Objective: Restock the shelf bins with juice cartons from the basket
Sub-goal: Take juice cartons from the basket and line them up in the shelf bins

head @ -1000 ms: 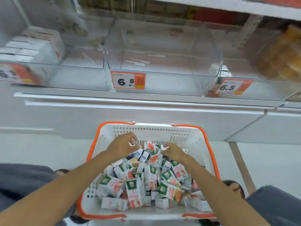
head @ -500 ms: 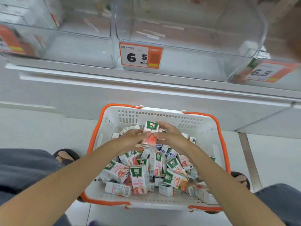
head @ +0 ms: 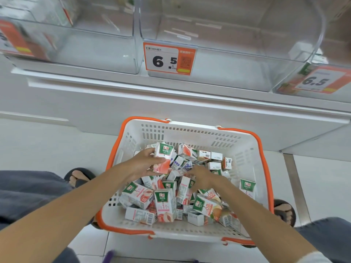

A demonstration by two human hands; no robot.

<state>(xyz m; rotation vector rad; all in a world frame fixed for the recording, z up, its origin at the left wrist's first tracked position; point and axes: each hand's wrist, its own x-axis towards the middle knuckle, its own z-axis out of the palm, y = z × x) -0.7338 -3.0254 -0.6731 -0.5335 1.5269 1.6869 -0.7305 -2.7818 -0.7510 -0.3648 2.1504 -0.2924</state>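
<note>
Our left hand point(head: 140, 166) clamps its fingers on a carton point(head: 164, 157); of the right hand point(head: 202, 177) we cannot tell. We should carry it upright into the bin point(head: 228, 78).

So a second ago both hands were just digging around in the far end of the pile, then they lifted one juice carton point(head: 163, 158) together. Now the left hand point(head: 141, 165) has it alone, fingers wrapped round its side, and the right hand point(head: 202, 177) has let go and dropped back onto the loose cartons point(head: 165, 205). Can't tell if it's grabbed another.
</note>
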